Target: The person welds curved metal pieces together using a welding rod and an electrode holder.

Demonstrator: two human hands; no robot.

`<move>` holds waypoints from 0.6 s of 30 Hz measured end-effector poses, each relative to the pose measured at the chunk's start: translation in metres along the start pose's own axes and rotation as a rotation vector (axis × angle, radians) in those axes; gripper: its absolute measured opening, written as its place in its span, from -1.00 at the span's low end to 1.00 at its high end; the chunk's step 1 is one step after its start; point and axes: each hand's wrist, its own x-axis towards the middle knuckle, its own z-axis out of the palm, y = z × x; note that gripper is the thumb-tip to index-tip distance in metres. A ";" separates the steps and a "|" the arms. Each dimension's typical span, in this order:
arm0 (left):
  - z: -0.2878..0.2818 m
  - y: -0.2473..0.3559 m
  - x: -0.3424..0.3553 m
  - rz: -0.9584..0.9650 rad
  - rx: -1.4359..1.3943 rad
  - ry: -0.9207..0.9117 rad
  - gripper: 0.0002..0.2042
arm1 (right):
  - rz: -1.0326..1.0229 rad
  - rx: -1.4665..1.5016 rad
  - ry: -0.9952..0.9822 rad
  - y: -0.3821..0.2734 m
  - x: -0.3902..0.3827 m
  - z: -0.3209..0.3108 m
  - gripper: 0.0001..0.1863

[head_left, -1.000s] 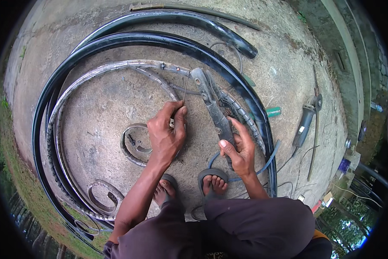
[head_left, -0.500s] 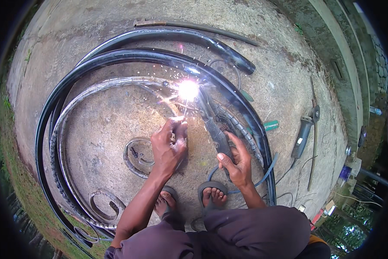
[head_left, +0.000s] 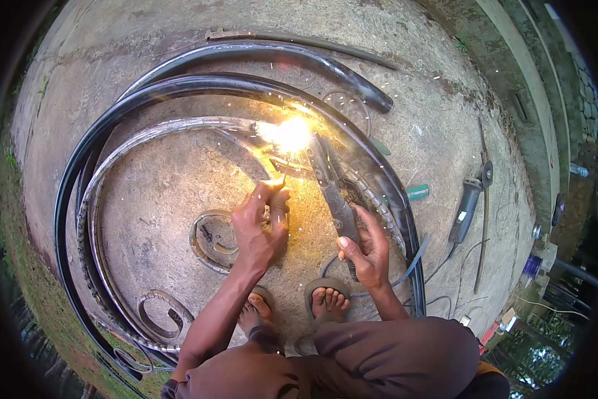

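**One yellow-white glare (head_left: 293, 135) is blazing**

The left hand (head_left: 255, 226) is pinching one thin dark metal rod (head_left: 285, 177) below the glare, probably steadying it while keeping fingers clear. The right hand (head_left: 367, 249) is gripping one long dark-grey clamp (head_left: 337, 207) below-right of the glare, likely for control. Two glossy black curved tubes (head_left: 236, 82) are arching above the glare.

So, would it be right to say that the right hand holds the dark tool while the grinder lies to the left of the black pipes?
Not quite: the head view shows the grinder to the right of the black pipes; the right hand does hold the dark tool.
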 end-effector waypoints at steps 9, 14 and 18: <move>0.013 0.000 0.002 0.092 0.008 0.031 -0.88 | -0.020 0.053 0.041 0.004 -0.007 -0.017 -0.33; 0.014 -0.001 0.003 0.091 0.011 0.016 -0.87 | 0.001 0.035 0.030 0.006 -0.011 -0.014 -0.33; 0.017 -0.004 0.003 0.197 0.051 0.037 -0.86 | -0.008 0.026 0.024 0.005 -0.010 -0.013 -0.33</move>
